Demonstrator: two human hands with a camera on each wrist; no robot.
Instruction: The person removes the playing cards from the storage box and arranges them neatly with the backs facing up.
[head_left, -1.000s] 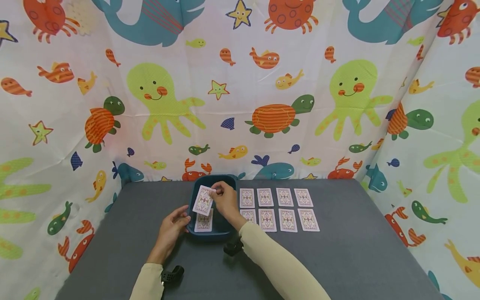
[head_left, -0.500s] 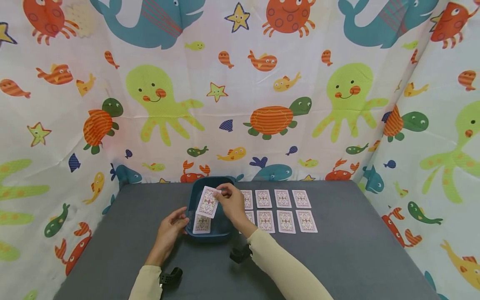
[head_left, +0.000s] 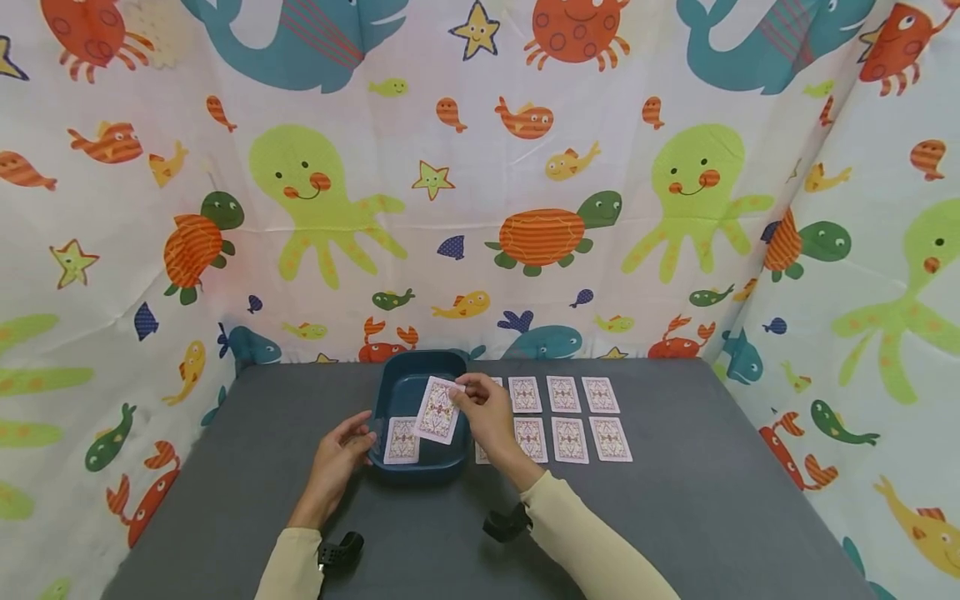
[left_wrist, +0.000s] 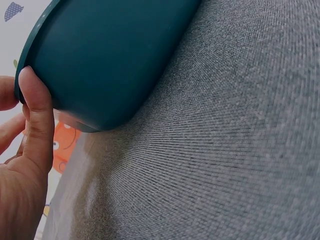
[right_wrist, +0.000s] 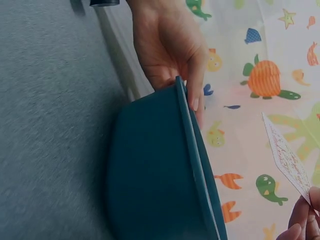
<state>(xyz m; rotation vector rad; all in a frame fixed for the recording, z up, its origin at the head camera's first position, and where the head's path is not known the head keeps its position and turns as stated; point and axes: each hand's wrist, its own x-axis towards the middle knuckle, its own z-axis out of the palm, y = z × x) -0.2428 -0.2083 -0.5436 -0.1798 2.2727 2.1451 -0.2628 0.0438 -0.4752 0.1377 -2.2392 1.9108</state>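
Note:
My left hand (head_left: 336,461) grips the left rim of a dark teal plastic bin (head_left: 427,473). In the left wrist view its thumb lies against the outer side of the bin wall (left_wrist: 110,55). Between thumb and fingers, my right hand (head_left: 489,421) pinches one corner of a playing card (head_left: 437,408), patterned side up. That card is tilted over the right half of the bin, and in the right wrist view it shows above the rim. Another playing card (head_left: 402,442) lies patterned side up inside the bin, at its front left.
Right of the bin, two rows of patterned playing cards (head_left: 569,440) lie on the grey table (head_left: 675,500); my right hand partly hides the leftmost ones. A curtain (head_left: 480,275) printed with sea animals hangs behind the table and along both sides.
My right hand has moved right with the pinched card, which uncovers the card lying in the bin. The left hand stays at the bin's rim.

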